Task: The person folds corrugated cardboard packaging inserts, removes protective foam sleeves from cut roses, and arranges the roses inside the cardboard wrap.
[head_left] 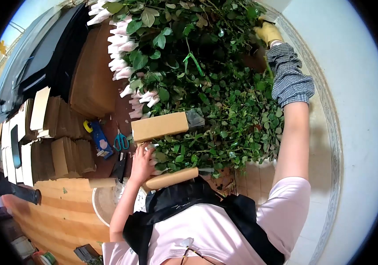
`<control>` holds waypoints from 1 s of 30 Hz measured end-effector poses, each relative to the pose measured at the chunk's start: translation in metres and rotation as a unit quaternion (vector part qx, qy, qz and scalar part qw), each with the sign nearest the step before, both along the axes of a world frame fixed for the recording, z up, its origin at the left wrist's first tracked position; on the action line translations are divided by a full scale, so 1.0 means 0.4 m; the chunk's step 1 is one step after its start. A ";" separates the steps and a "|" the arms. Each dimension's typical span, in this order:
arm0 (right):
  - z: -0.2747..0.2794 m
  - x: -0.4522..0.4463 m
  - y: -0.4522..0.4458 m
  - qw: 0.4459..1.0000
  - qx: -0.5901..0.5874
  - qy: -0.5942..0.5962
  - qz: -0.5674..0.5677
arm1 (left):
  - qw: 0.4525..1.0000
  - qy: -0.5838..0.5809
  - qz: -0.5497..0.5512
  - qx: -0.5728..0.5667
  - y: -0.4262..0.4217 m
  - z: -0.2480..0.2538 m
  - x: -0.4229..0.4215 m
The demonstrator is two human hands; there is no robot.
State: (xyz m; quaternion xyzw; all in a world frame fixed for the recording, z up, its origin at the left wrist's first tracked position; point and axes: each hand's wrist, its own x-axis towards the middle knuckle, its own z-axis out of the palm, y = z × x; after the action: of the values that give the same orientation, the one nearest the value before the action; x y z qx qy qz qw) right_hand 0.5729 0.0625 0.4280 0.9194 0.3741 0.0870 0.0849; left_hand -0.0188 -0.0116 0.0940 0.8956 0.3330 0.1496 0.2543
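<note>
Reaching across a counter point(113, 123) of heaped leafy stems point(233, 101), a person put a gloved right hand point(268, 33) beside them and a left hand point(142, 162) near cardboard point(160, 126), neither grip clear, white sleeves point(122, 44) already lining one end.

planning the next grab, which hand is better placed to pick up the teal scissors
Probably the left hand: it is near the scissors, while the gloved right hand is across the foliage. Whether the left holds something is unclear.

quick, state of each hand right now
Left hand: fingers bent by the cardboard; grip cannot be told.
Right hand: gloved, by the leaves; grip cannot be told.
</note>
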 end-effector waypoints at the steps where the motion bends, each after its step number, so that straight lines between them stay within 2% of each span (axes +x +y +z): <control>1: -0.038 0.020 -0.004 0.999 0.031 0.021 0.039 | 1.000 0.009 -0.003 -0.009 0.001 0.003 -0.001; 2: -0.049 0.030 -0.002 0.994 0.063 0.039 0.079 | 1.000 0.005 -0.002 -0.010 0.002 0.011 0.000; 3: -0.022 -0.051 -0.026 0.993 0.063 0.073 0.073 | 1.000 0.009 -0.004 -0.019 0.002 0.018 0.001; 4: -0.041 -0.037 -0.022 0.987 0.097 0.092 0.083 | 0.999 0.014 -0.006 -0.028 0.004 0.021 -0.001; 6: -0.040 -0.051 0.004 0.993 0.065 0.069 0.067 | 1.000 0.015 -0.002 -0.027 0.003 0.018 -0.003; 7: -0.044 -0.060 0.013 0.994 0.080 0.043 0.063 | 0.999 0.018 -0.003 -0.027 0.004 0.016 -0.001; 8: -0.026 -0.106 0.022 0.997 0.080 0.014 -0.006 | 0.999 0.018 -0.003 -0.028 0.004 0.016 0.000; 10: -0.049 -0.076 0.033 0.993 0.110 -0.046 0.000 | 0.999 0.015 0.002 -0.030 0.000 0.018 -0.001; 12: -0.076 -0.054 0.048 0.990 0.133 -0.057 -0.004 | 0.999 0.013 0.003 -0.030 -0.002 0.013 -0.001; 14: -0.107 -0.035 0.065 0.994 0.091 -0.064 0.011 | 1.000 0.010 0.003 -0.026 0.003 0.011 0.000; 15: -0.060 -0.094 0.066 0.994 0.098 -0.040 -0.005 | 0.999 0.015 0.005 -0.029 0.001 0.010 0.000; 16: -0.034 -0.142 0.070 0.986 0.149 -0.065 0.032 | 0.999 0.018 0.009 -0.032 0.001 0.008 0.001; 17: -0.030 -0.152 0.092 0.962 0.248 -0.030 0.113 | 0.999 0.020 0.007 -0.029 0.001 0.010 0.003; 18: -0.036 -0.155 0.099 0.921 0.342 0.009 0.187 | 0.999 0.021 0.007 -0.028 0.000 0.013 0.001; 19: -0.063 -0.130 0.125 0.851 0.422 0.075 0.303 | 0.999 0.019 0.005 -0.036 -0.001 0.016 -0.001; 22: -0.079 -0.130 0.188 0.958 0.264 0.094 0.068 | 0.999 0.017 0.006 -0.032 0.001 0.009 0.000; 24: -0.130 -0.066 0.234 0.987 0.129 0.079 0.055 | 0.999 0.017 0.007 -0.041 0.002 0.016 0.002; 26: -0.125 -0.075 0.234 0.995 0.075 0.070 0.012 | 0.999 0.015 0.011 -0.032 0.004 0.009 0.002; 28: -0.083 -0.144 0.209 0.996 0.068 0.049 -0.017 | 0.999 0.016 0.010 -0.028 0.000 0.014 0.001; 29: -0.100 -0.085 0.178 0.977 0.180 0.011 0.112 | 1.000 0.012 0.009 -0.019 0.000 0.008 0.001; 30: -0.084 -0.093 0.155 0.955 0.282 -0.028 0.085 | 0.999 0.006 0.011 -0.035 0.001 0.008 0.001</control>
State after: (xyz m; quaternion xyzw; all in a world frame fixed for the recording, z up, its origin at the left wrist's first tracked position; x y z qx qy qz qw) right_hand 0.5357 0.1244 0.3945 0.8679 0.4086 0.2219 -0.1748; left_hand -0.0185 -0.0114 0.0971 0.8833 0.3496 0.1352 0.2816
